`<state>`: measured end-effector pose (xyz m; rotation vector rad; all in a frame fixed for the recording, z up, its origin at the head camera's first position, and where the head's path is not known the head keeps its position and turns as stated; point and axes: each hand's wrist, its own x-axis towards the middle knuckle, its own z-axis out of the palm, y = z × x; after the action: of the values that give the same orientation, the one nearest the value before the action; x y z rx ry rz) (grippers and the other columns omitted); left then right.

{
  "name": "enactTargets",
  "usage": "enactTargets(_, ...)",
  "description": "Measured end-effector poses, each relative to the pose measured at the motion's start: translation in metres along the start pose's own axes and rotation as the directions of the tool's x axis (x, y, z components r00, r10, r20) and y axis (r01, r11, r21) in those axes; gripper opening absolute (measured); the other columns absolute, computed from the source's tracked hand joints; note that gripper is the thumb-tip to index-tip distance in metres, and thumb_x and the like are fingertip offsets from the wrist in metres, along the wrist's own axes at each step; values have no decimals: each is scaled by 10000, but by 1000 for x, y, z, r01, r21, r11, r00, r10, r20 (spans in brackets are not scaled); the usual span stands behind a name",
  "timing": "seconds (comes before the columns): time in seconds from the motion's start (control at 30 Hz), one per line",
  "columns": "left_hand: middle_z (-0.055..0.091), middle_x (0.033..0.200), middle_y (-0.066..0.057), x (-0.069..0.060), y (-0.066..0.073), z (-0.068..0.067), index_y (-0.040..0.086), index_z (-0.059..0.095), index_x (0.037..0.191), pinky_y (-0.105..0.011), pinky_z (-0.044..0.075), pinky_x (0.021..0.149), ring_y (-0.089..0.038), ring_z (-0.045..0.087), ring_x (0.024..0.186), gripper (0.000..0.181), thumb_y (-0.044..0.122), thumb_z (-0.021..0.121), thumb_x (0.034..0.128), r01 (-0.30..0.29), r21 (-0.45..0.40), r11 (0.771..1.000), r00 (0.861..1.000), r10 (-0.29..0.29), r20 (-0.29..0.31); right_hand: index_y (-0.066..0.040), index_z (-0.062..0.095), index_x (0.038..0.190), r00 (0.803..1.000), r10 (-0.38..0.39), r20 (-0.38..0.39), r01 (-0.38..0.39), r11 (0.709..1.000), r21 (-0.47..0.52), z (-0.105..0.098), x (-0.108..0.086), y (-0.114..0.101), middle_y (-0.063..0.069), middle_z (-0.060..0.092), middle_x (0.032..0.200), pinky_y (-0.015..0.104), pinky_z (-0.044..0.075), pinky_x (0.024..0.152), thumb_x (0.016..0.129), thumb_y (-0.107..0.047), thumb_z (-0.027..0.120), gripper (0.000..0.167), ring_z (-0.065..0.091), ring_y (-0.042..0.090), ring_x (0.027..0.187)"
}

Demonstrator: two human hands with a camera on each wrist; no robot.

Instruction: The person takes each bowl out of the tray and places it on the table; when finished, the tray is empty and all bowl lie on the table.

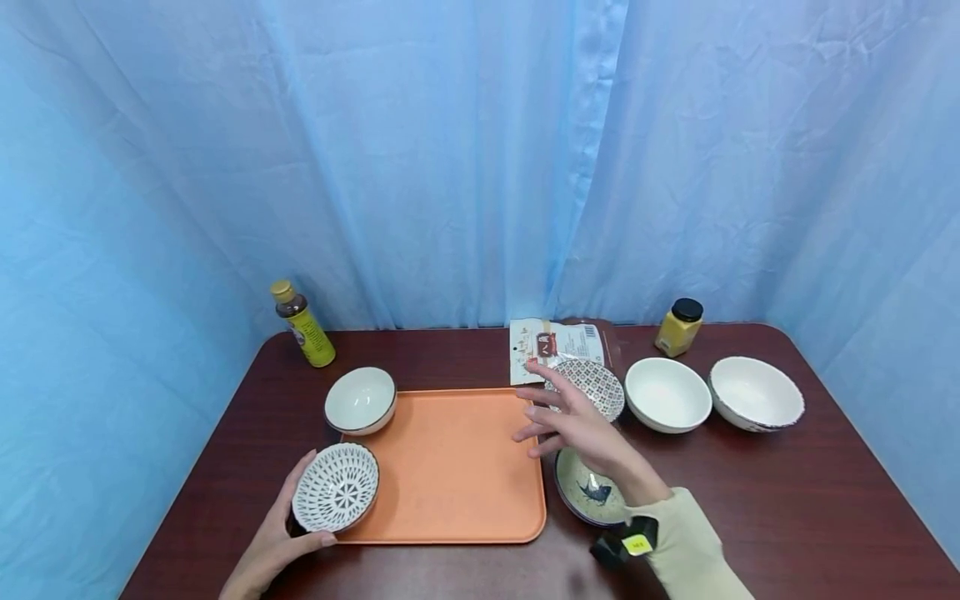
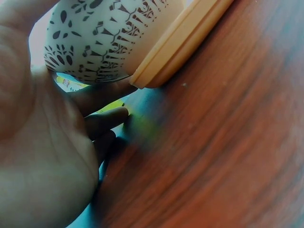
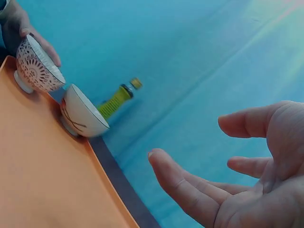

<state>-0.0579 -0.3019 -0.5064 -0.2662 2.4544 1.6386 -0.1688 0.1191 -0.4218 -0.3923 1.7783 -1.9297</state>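
Observation:
My left hand (image 1: 272, 537) holds a white bowl with a dark leaf-like pattern (image 1: 336, 487) from its left side, thumb at the near side and fingers along the far left. This bowl rests at the left edge of an orange tray (image 1: 461, 467); in the left wrist view its patterned wall (image 2: 95, 42) meets the tray rim. Just behind it a plain white bowl with a dark rim (image 1: 362, 400) stands on the tray's back left corner. Above the tray's right edge hovers my right hand (image 1: 573, 421), fingers spread and holding nothing. It partly hides a lattice-patterned bowl (image 1: 603, 387) and a fish-painted bowl (image 1: 581, 492).
Two white bowls, one plain (image 1: 667, 393) and one with a dark-speckled rim (image 1: 756, 393), stand on the right. A yellow jar with black lid (image 1: 678, 327), a food packet (image 1: 528, 346) and a yellow-green bottle (image 1: 306, 329) line the back, before blue curtains.

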Motion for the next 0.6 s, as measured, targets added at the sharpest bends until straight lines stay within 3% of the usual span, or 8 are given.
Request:
enactTargets(0.23,66,1696,-122,0,-1,0,212,45,1627,-694,132,1151,-372,81,1524,1154,135,822,778,-16,-12,1000,1000,16,4,-204,229,1591,1000,12,8,-12,1000,9,31,35,3,290,354,1559,390,622,700,1021,-183,547,652,738,319,974)
enactTargets(0.6,62,1698,-124,0,0,0,227,38,1627,-703,129,1157,-371,80,1528,1159,163,824,778,6,14,1000,1000,-6,0,-236,300,1562,999,28,-16,-28,999,35,72,73,15,228,386,1553,388,621,700,1014,-170,556,608,716,395,1029)
